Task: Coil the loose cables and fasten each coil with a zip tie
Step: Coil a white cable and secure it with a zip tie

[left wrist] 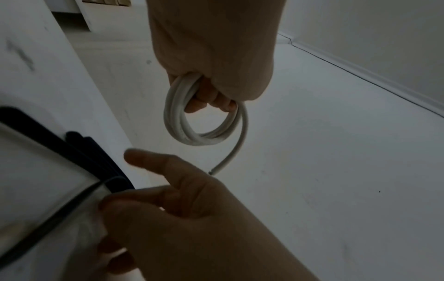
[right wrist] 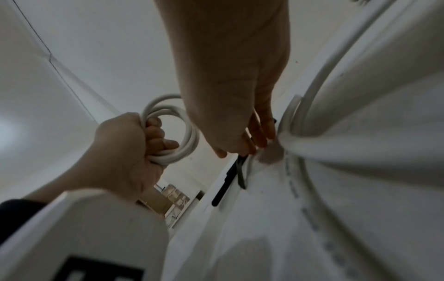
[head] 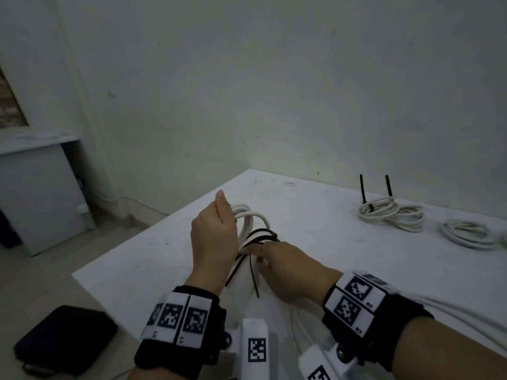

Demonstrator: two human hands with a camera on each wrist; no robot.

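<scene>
My left hand [head: 219,231] is raised over the white table [head: 329,256] and grips a coil of white cable [head: 248,215]. The left wrist view shows the coil [left wrist: 204,123] hanging from the curled fingers [left wrist: 211,98], with its free end [left wrist: 228,161] pointing down. Several black zip ties [head: 262,235] lie on the table just below the coil. My right hand [head: 260,256] reaches down to them, its fingertips [right wrist: 259,136] touching the black zip ties [right wrist: 230,176]. The thumb [left wrist: 144,159] stands apart from the fingers.
Two coils of white cable [head: 384,212] lie at the back right, one with a black tie, and a third coil [head: 466,233] beside them. Two black upright posts [head: 362,187] stand by the wall. A black case [head: 63,341] lies on the floor left of the table edge.
</scene>
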